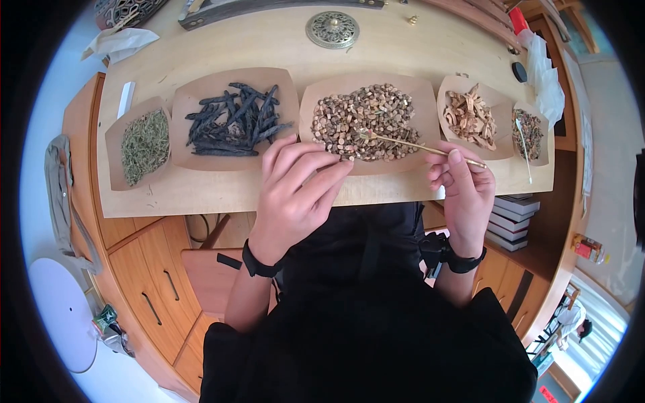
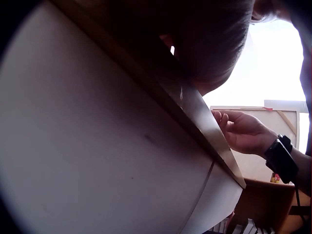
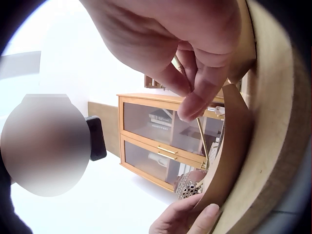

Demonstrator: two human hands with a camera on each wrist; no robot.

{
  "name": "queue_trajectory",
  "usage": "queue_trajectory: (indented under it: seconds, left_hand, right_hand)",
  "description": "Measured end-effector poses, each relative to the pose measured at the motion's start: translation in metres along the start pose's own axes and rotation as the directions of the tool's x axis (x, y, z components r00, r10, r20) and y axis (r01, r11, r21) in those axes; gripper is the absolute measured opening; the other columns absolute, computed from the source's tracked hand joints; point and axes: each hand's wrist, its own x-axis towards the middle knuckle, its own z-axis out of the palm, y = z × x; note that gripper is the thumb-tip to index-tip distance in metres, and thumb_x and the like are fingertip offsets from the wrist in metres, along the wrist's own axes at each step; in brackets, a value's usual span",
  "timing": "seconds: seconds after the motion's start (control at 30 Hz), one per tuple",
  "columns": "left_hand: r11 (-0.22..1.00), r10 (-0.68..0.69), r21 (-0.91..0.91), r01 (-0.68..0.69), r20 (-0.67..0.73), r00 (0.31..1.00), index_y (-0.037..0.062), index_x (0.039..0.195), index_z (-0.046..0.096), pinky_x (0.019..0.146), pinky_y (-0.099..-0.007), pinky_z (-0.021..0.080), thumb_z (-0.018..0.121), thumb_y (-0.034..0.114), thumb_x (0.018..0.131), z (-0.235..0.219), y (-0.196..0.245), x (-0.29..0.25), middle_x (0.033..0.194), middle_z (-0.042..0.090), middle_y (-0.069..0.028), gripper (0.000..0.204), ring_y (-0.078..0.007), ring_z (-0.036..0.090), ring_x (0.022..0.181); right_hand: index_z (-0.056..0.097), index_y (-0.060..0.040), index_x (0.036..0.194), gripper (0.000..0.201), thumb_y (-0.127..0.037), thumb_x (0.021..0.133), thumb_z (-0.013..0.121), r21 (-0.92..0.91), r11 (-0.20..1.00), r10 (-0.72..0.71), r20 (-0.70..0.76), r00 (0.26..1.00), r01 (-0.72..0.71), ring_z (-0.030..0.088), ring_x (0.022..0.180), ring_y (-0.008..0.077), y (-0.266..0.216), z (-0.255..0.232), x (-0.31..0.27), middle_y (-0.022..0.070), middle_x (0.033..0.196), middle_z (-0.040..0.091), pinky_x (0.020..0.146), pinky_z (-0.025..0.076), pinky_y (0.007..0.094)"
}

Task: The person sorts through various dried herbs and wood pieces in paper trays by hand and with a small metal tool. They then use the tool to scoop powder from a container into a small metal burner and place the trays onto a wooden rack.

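My right hand (image 1: pixel 468 188) pinches a slim brass-coloured rod (image 1: pixel 416 146) between thumb and fingers. Its small widened tip lies over the brown chopped pieces (image 1: pixel 366 111) in the middle paper tray (image 1: pixel 420 87). In the right wrist view the rod slants down behind the tray wall (image 3: pixel 231 151). My left hand (image 1: pixel 295 195) holds that tray at its near left part, fingers over the rim and thumb on the outer side, as the right wrist view shows of the left hand (image 3: pixel 183 217). The left wrist view mostly shows the table's underside.
Left of the middle tray stand trays of dark blackish sticks (image 1: pixel 235 117) and green dried herb (image 1: pixel 144 144). To the right are pale shavings (image 1: pixel 471 117) and a mixed herb tray (image 1: pixel 527 138) with a white swab-like stick (image 1: pixel 523 151). A pierced metal lid (image 1: pixel 332 29) lies farther back.
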Motion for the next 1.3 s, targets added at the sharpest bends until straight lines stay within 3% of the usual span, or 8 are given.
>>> queue_trajectory:
  seconds: [0.17, 0.23, 0.43, 0.6, 0.7, 0.77, 0.87, 1.3]
  left_hand:
    - [1.000, -0.024, 0.001, 0.024, 0.013, 1.000, 0.0119, 0.094, 0.078, 0.097, -0.0445, 0.045, 0.085, 0.004, 0.069, 0.000, 0.002, 0.000, 0.095, 0.071, -0.0004, 0.027, -0.0233, 0.065, 0.097]
    - [1.000, -0.012, 0.005, 0.012, 0.007, 1.000, 0.0116, 0.094, 0.078, 0.098, -0.0447, 0.045, 0.085, 0.005, 0.069, 0.002, 0.000, -0.001, 0.095, 0.071, -0.0006, 0.027, -0.0236, 0.065, 0.097]
    - [1.000, 0.003, 0.007, -0.003, -0.001, 1.000, 0.0105, 0.097, 0.076, 0.100, -0.0464, 0.045, 0.083, 0.013, 0.073, -0.007, 0.007, 0.001, 0.100, 0.068, -0.0035, 0.025, -0.0244, 0.063, 0.101]
    - [0.994, 0.110, 0.011, -0.110, -0.040, 0.993, 0.0081, 0.098, 0.076, 0.095, -0.0447, 0.049, 0.081, 0.016, 0.077, -0.013, 0.017, 0.025, 0.104, 0.067, -0.0067, 0.023, -0.0274, 0.063, 0.102]
    - [0.995, 0.069, -0.088, -0.056, 0.155, 0.986, 0.0052, 0.107, 0.075, 0.093, -0.0451, 0.051, 0.081, 0.015, 0.078, -0.019, 0.025, 0.055, 0.113, 0.066, -0.0118, 0.031, -0.0327, 0.062, 0.106]
    - [1.000, 0.025, -0.009, -0.023, 0.405, 0.914, 0.0053, 0.122, 0.068, 0.093, -0.0423, 0.051, 0.077, 0.018, 0.083, -0.020, 0.025, 0.073, 0.122, 0.060, -0.0142, 0.042, -0.0344, 0.059, 0.111]
    - [0.976, 0.062, 0.138, -0.169, 0.566, 0.822, 0.0075, 0.136, 0.058, 0.095, -0.0436, 0.050, 0.075, 0.020, 0.085, -0.019, 0.022, 0.090, 0.129, 0.054, -0.0157, 0.055, -0.0347, 0.056, 0.116]
    - [0.994, 0.020, 0.065, -0.093, 0.706, 0.708, 0.0065, 0.133, 0.056, 0.097, -0.0436, 0.047, 0.073, 0.015, 0.086, 0.006, 0.016, 0.110, 0.123, 0.048, -0.0175, 0.051, -0.0370, 0.051, 0.117]
  right_hand:
    - [0.068, 0.0060, 0.117, 0.023, -0.009, 0.102, 0.060, 0.041, 0.995, -0.090, 0.005, 0.996, 0.090, 0.069, 0.079, 0.0163, -0.001, 0.000, -0.003, 0.0171, 0.100, 0.073, 0.067, 0.056, 0.0272]
    - [0.068, 0.0056, 0.118, 0.022, -0.006, 0.101, 0.061, -0.119, 0.980, -0.153, 0.039, 0.987, 0.156, 0.067, 0.081, 0.0156, 0.001, 0.002, -0.003, 0.0156, 0.101, 0.072, 0.066, 0.055, 0.0264]
    - [0.068, 0.0052, 0.118, 0.021, -0.005, 0.101, 0.060, -0.203, 0.953, -0.237, -0.031, 0.971, 0.226, 0.066, 0.080, 0.0148, 0.003, -0.003, 0.001, 0.0147, 0.101, 0.071, 0.064, 0.053, 0.0255]
    - [0.065, 0.0046, 0.118, 0.022, -0.010, 0.104, 0.056, -0.087, 0.938, -0.344, -0.128, 0.930, 0.335, 0.065, 0.078, 0.0153, 0.018, -0.010, 0.000, 0.0149, 0.100, 0.070, 0.062, 0.053, 0.0261]
    - [0.063, 0.0038, 0.120, 0.024, -0.013, 0.106, 0.053, 0.080, 0.928, -0.344, -0.190, 0.919, 0.364, 0.065, 0.077, 0.0160, 0.029, -0.016, -0.002, 0.0150, 0.099, 0.069, 0.061, 0.052, 0.0274]
    - [0.062, 0.0033, 0.120, 0.025, -0.015, 0.106, 0.052, 0.163, 0.914, -0.336, -0.213, 0.917, 0.372, 0.064, 0.076, 0.0163, 0.033, -0.020, -0.003, 0.0150, 0.099, 0.068, 0.060, 0.052, 0.0281]
    - [0.062, 0.0029, 0.120, 0.024, -0.014, 0.107, 0.051, 0.223, 0.908, -0.294, -0.267, 0.918, 0.356, 0.063, 0.075, 0.0164, 0.037, -0.027, -0.006, 0.0141, 0.097, 0.068, 0.059, 0.052, 0.0290]
    - [0.065, 0.0035, 0.115, 0.021, -0.012, 0.105, 0.055, 0.227, 0.899, -0.314, -0.263, 0.912, 0.375, 0.062, 0.069, 0.0141, 0.039, -0.037, 0.002, 0.0134, 0.092, 0.069, 0.059, 0.052, 0.0270]
